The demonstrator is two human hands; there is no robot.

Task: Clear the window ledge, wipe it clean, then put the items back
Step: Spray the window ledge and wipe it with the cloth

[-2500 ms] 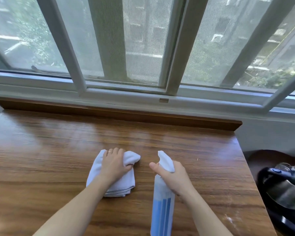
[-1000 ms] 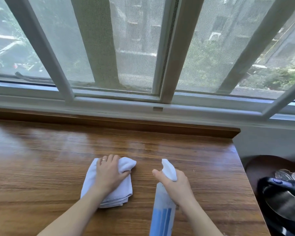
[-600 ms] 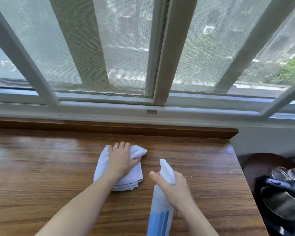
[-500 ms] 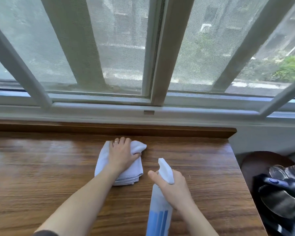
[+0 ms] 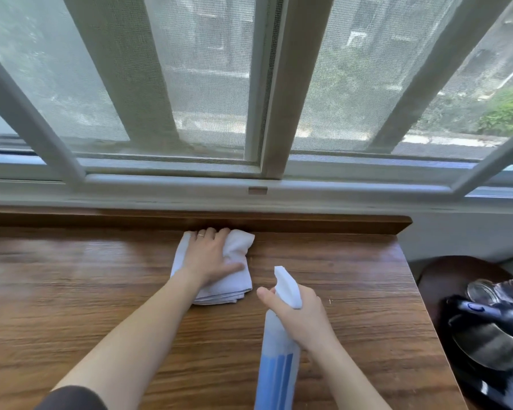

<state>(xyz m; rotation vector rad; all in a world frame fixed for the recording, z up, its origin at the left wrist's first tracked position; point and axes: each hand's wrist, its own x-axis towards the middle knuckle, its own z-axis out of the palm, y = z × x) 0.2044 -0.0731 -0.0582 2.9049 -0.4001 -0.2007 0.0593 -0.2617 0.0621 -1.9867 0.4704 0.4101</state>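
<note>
Both hands were busy: left hand [image 5: 211, 258] pressed flat on the cloth [image 5: 219, 270] touching the ledge's [image 5: 101, 291] back lip, right hand [image 5: 302, 318] gripping the spray bottle [image 5: 276, 350] nearer me.

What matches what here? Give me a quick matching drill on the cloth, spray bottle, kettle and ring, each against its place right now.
Things:
1. cloth
2. spray bottle
3. kettle
4. ring

Places:
A. off the right end of the wooden ledge, lower down
B. on a finger of the left hand
C. gripped in the right hand, nozzle pointing at the window
D. flat on the ledge under the left hand, close to the raised back edge

Pairs: 1-D, 2-C, 3-A, 4-B
</note>
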